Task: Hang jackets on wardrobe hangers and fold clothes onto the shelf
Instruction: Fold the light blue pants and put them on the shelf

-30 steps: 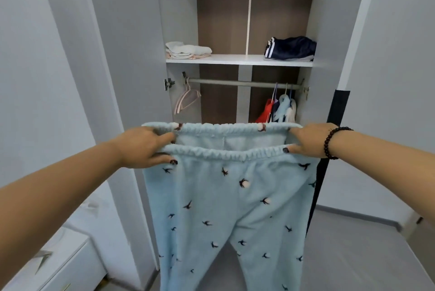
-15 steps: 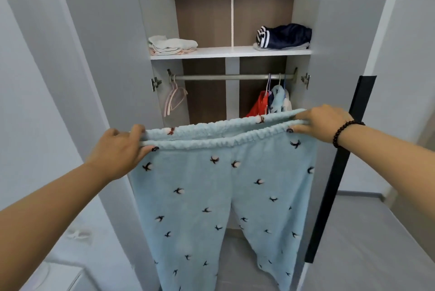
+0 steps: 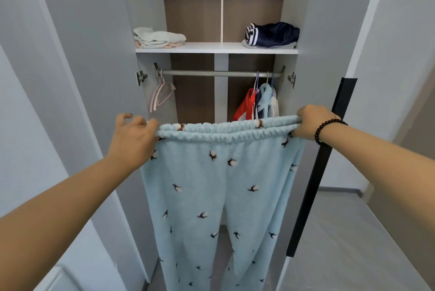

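Observation:
Light blue fleece trousers (image 3: 219, 196) with a small dark bird print hang full length in front of the open wardrobe. My left hand (image 3: 134, 137) pinches the left end of the elastic waistband, with some fingers lifted. My right hand (image 3: 310, 123), with a dark bead bracelet at the wrist, grips the right end. The waistband is stretched flat between them. Behind it are the white shelf (image 3: 216, 48) and the metal rail (image 3: 219, 73).
The shelf holds a pale folded pile (image 3: 157, 37) at left and a navy striped garment (image 3: 273, 35) at right. Empty pink hangers (image 3: 161, 95) hang at the rail's left end, several hung jackets (image 3: 259, 102) at its right. A black-edged door (image 3: 320, 163) stands open on the right.
The view has moved closer to the wardrobe. Both hands have kept hold of the waistband and pulled it flatter, with the right hand a bit higher.

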